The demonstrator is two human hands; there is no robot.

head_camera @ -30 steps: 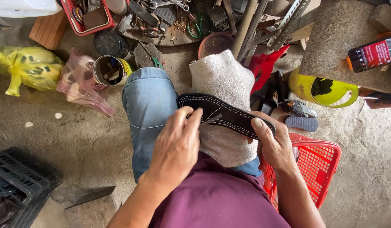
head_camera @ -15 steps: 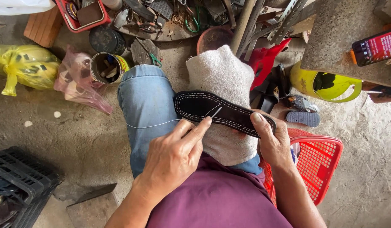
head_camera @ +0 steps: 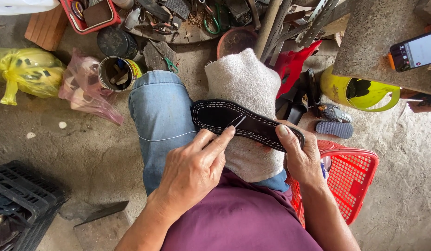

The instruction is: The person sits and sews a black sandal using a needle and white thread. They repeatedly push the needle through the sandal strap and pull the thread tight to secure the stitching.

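Workshop floor | left hand [head_camera: 192,169] pinches needle [head_camera: 237,122] over sole [head_camera: 243,122] | right hand [head_camera: 301,155] grips sole's end

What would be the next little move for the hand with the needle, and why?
Probably push the needle down into the black sole. The left hand pinches it with its tip on the stitched surface, the white thread trails out to the side, and the right hand steadies the sole on the towel.

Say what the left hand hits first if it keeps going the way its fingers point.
Probably the black shoe sole. The left hand points up-right, pinching a needle whose tip already lies over the sole on the towel-covered knee. Whether the tip touches is unclear.
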